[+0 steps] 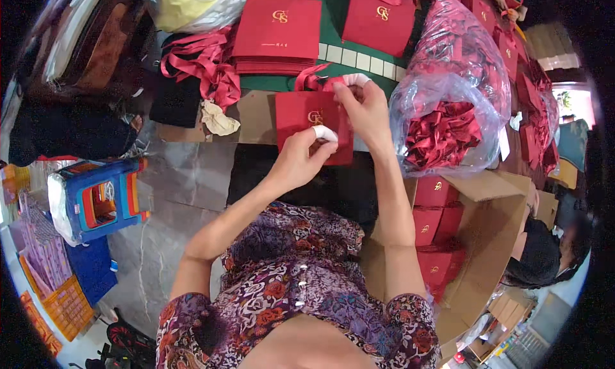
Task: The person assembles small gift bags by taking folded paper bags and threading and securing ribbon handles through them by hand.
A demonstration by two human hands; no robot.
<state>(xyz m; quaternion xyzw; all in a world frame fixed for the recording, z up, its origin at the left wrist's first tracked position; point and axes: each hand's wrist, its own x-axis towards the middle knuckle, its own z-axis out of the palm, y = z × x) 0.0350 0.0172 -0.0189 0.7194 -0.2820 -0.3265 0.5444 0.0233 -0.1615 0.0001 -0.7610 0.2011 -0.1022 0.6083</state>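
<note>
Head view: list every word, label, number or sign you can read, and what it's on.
Lettering is located here, not copied out.
Front red bag: gold emblem.
Red stack behind it: gold emblem; line beneath too small to read.
Upper red bag: gold emblem.
Red boxes in the carton: small gold emblems.
Anything else: too small or blurred.

Red bags [277,32] on green table [331,31]

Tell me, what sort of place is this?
Probably a small packing or hand-assembly workshop: matching flat red pieces lie stacked on the green worktop, a clear plastic bag bulges with red ribbon, and an open cardboard box holds more red items.
</note>
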